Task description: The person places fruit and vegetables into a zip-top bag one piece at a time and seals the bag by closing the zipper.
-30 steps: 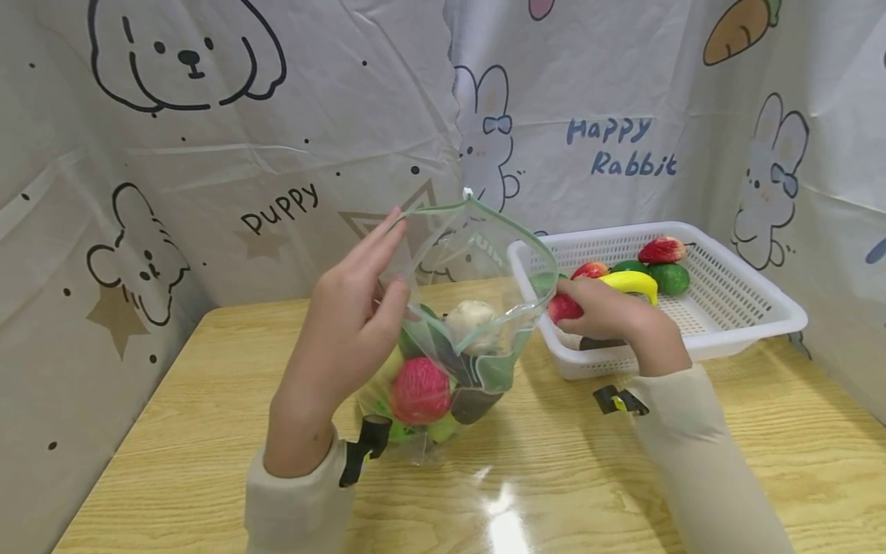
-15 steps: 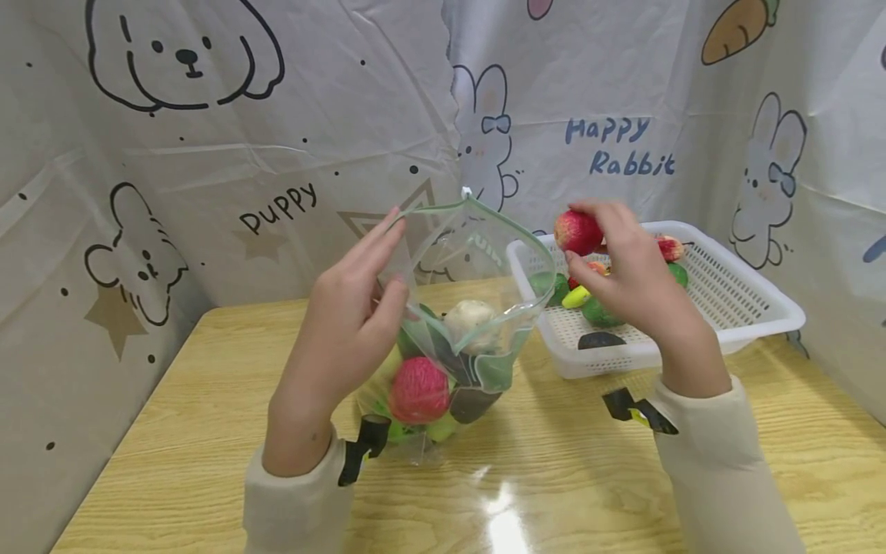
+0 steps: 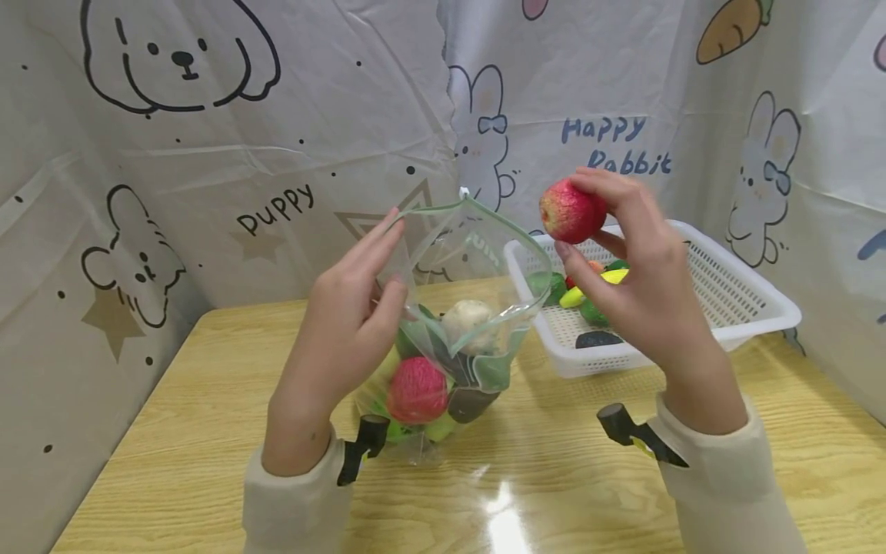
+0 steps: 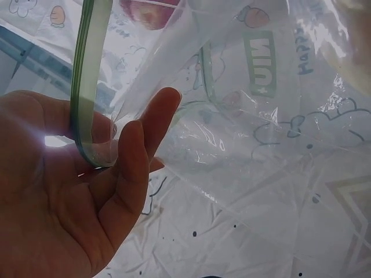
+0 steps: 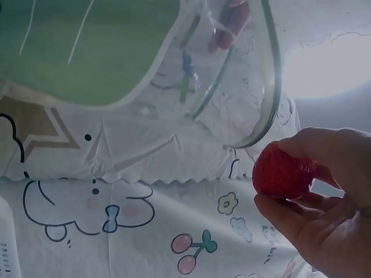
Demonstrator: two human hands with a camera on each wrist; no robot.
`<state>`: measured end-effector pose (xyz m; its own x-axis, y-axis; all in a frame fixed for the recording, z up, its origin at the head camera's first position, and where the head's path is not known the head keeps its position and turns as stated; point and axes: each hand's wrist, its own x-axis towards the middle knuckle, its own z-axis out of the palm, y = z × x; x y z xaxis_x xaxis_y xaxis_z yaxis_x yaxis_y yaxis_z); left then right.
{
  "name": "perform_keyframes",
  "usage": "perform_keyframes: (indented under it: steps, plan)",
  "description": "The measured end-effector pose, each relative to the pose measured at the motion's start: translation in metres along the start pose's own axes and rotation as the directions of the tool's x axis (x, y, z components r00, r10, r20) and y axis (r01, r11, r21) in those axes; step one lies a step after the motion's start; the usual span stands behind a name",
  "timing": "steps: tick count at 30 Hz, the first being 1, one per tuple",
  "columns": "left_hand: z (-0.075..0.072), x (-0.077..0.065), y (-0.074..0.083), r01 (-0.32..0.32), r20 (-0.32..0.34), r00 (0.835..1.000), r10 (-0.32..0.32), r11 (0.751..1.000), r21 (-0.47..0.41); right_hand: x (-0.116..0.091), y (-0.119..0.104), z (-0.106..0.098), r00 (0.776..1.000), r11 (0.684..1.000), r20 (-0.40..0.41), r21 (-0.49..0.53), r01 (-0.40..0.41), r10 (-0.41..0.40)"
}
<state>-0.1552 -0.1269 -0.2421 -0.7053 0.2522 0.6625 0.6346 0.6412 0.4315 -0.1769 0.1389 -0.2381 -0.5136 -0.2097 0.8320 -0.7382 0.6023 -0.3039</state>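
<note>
The left hand [image 3: 339,331] is tipped up, its fingers nearly straight and its thumb out wide, touching the rim of the clear bag [image 3: 484,250] on the bench [image 3: 567,462]. The right hand [image 3: 644,269] is lifted and bent in, with a red apple [image 3: 567,209] pinched between thumb and fingers, high up by the white basket [image 3: 754,329], right of the bag.

The right hand [image 3: 640,258] hides some of the white basket [image 3: 741,298]; both sleeves [image 3: 298,500] run off the head view's bottom edge; green items [image 3: 399,431] low in the clear bag [image 3: 484,258] are too indistinct to name
</note>
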Motion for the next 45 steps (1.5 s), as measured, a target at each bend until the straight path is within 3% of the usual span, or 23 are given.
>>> perform_keyframes:
  steps: [7, 12, 24, 45]
  plan:
    - [0.0, -0.001, -0.001, -0.001, 0.004, 1.0, 0.001, 1.0, -0.004, 0.0, -0.023, 0.006, 0.99, 0.988, 0.055, 0.09, 0.124, -0.129]
    - [-0.001, -0.001, -0.002, -0.006, 0.003, 1.0, 0.006, 1.0, 0.002, 0.0, -0.038, 0.009, 0.981, 0.982, 0.091, 0.1, 0.163, -0.172]
    - [-0.001, 0.0, -0.001, -0.002, 0.003, 1.0, 0.002, 1.0, 0.006, -0.002, -0.041, 0.016, 0.971, 0.973, 0.137, 0.15, 0.175, -0.196]
    - [-0.001, 0.0, 0.001, -0.004, 0.001, 1.0, 0.004, 1.0, -0.002, -0.004, -0.041, 0.018, 0.976, 0.981, 0.144, 0.126, 0.148, -0.166]
